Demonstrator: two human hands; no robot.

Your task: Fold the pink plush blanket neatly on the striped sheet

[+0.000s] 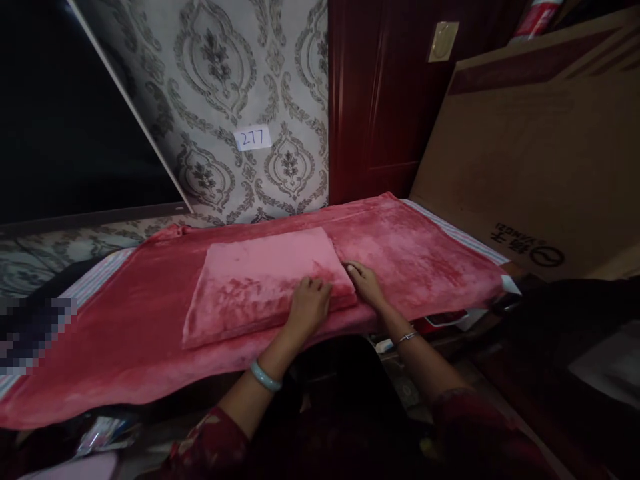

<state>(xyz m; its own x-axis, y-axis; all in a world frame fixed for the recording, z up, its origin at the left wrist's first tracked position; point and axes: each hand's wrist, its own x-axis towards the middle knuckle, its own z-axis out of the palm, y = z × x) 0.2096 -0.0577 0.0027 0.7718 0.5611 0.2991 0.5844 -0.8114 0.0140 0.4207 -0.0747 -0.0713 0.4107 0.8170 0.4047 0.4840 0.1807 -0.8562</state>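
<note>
A folded pink plush cloth (265, 267), blanket-like with darker red patches, lies on a larger spread of pink-red plush fabric (410, 247). Near its front right part, my left hand (311, 303) presses down with curled fingers close together; its thumb is hidden. At the right edge of the fold, my right hand (365, 283) pinches the cloth between thumb and fingers. A pale bangle (266, 377) circles my left wrist and a thin metal bracelet (407, 337) my right.
A large cardboard box (530, 153) leans at the right. A dark screen (85, 113) stands at the left before a patterned wall with a paper marked 277 (253, 137). Striped fabric (457, 230) shows beneath the red spread. A dark red door (375, 100) is behind.
</note>
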